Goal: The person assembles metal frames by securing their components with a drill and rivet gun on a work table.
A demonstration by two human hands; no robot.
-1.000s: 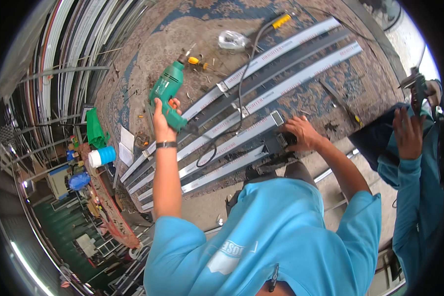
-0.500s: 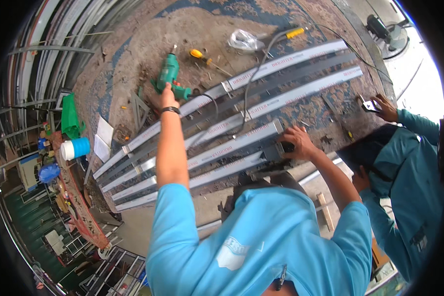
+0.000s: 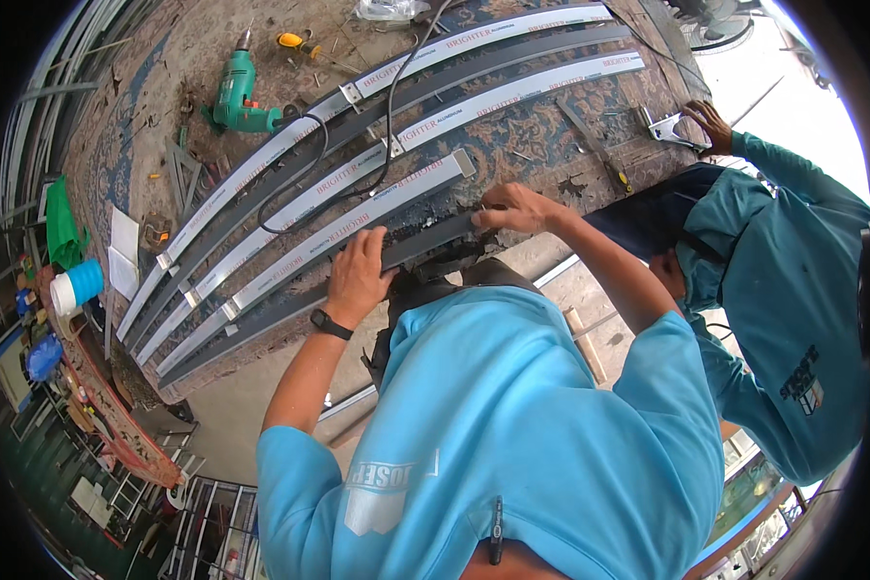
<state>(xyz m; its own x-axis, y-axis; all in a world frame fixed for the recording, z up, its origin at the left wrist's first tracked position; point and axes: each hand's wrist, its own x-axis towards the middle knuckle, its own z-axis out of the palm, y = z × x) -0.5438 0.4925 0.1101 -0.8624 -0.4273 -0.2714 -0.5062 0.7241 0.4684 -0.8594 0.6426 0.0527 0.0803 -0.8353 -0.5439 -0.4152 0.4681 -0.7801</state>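
Note:
At the near edge of the worktable, my left hand (image 3: 360, 278) is closed on a long dark grey aluminium profile (image 3: 430, 243). My right hand (image 3: 515, 208) grips the same profile at its right end, fingers curled round it. Just beyond it lies a profile with white film (image 3: 358, 220), its right end capped by a small metal bracket (image 3: 465, 162). Farther off, more profiles run roughly parallel, among them a white-filmed one (image 3: 512, 95). A green power drill (image 3: 237, 97) lies on its side past them, touched by no hand, its black cable looping over the profiles.
A yellow-handled screwdriver (image 3: 295, 42) lies right of the drill. At the right, a co-worker's hand (image 3: 709, 129) holds a metal clamp-like tool (image 3: 672, 130). A fan (image 3: 710, 24) stands beyond. A blue-and-white container (image 3: 75, 287) and white paper (image 3: 123, 253) are at the left.
My left hand has let go of the drill and come back to the nearest profile. That profile now shows its dark side instead of white film. The view has shifted.

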